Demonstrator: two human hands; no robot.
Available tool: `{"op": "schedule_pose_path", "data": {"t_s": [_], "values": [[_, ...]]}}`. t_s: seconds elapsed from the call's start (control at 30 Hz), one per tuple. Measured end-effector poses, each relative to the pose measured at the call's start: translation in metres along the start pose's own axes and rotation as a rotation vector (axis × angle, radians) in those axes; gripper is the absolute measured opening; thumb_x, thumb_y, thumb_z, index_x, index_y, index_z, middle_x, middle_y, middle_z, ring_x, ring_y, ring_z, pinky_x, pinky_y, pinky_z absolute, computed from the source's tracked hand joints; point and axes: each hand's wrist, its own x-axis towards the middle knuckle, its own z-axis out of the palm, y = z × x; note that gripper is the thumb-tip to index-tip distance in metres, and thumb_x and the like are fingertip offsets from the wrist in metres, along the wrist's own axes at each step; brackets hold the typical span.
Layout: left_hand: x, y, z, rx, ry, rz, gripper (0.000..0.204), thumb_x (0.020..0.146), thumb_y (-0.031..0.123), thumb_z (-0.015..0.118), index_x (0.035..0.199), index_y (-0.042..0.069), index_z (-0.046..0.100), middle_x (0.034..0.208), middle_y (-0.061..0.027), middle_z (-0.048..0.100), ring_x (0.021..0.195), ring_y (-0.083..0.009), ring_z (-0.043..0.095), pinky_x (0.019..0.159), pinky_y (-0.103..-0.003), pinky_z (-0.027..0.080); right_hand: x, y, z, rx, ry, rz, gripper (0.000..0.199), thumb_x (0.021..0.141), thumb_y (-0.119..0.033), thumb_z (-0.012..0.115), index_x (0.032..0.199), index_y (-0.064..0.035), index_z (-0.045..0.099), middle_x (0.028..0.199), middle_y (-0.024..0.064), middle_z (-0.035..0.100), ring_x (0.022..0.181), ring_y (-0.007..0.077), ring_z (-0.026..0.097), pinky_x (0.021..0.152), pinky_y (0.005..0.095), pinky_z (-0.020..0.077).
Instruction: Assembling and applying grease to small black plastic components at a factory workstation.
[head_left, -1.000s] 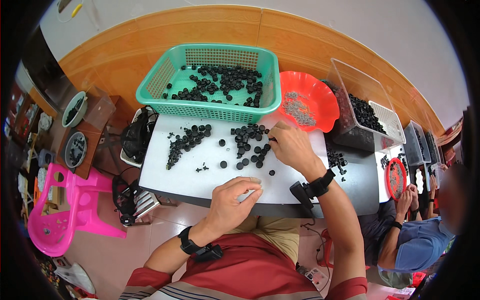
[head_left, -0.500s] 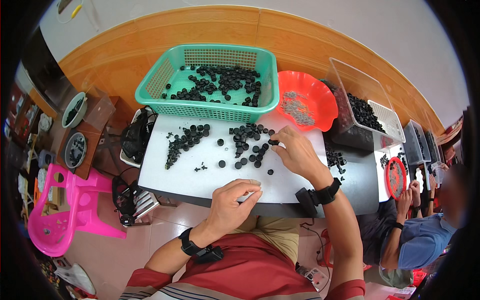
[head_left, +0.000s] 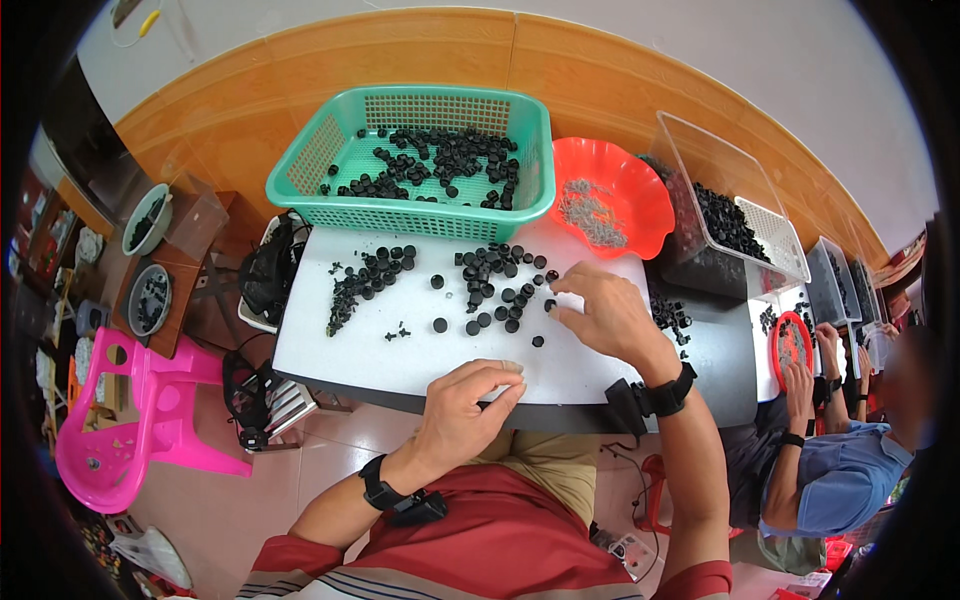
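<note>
At the slightly parted fingers of the right hand [head_left: 605, 312], over the tabletop [head_left: 580, 378], a black piece [head_left: 550, 305] is best pinched squarely; whether it, or anything in the curled left hand [head_left: 462, 405], is gripped cannot be told.

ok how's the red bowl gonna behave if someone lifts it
The red bowl may be light and flex slightly, as its wavy wall looks thin. It's probably not very tippy, being wide and shallow. The thin grey pieces inside would likely slide if it tilts, since they lie loose.
</note>
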Motion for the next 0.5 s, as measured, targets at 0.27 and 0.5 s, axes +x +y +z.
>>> {"op": "schedule_pose_path", "data": {"t_s": [0.27, 0.5], "values": [[0.002, 0.004, 0.002, 0.023, -0.001, 0.034, 0.010, 0.087, 0.002, 0.077, 0.097, 0.000, 0.075, 0.102, -0.0150, 0.077, 0.087, -0.0232, 0.075, 0.076, -0.031, 0.059, 0.027, 0.011, 0.024, -0.089, 0.052, -0.083, 0.018, 0.084, -0.004, 0.067, 0.100, -0.0053, 0.075, 0.100, 0.0094, 0.072, 0.089, 0.0349, 0.068, 0.075, 0.0455, 0.0533], [0.000, 0.000, 0.001, 0.011, 0.001, 0.029, 0.009, 0.087, 0.002, 0.077, 0.096, 0.000, 0.075, 0.101, -0.0149, 0.077, 0.087, -0.0230, 0.076, 0.076, -0.031, 0.059, 0.033, 0.006, 0.023, -0.135, 0.011, -0.088, 0.017, 0.084, -0.003, 0.066, 0.098, -0.0051, 0.075, 0.098, 0.0098, 0.073, 0.087, 0.0356, 0.069, 0.074, 0.0467, 0.0534]]}}
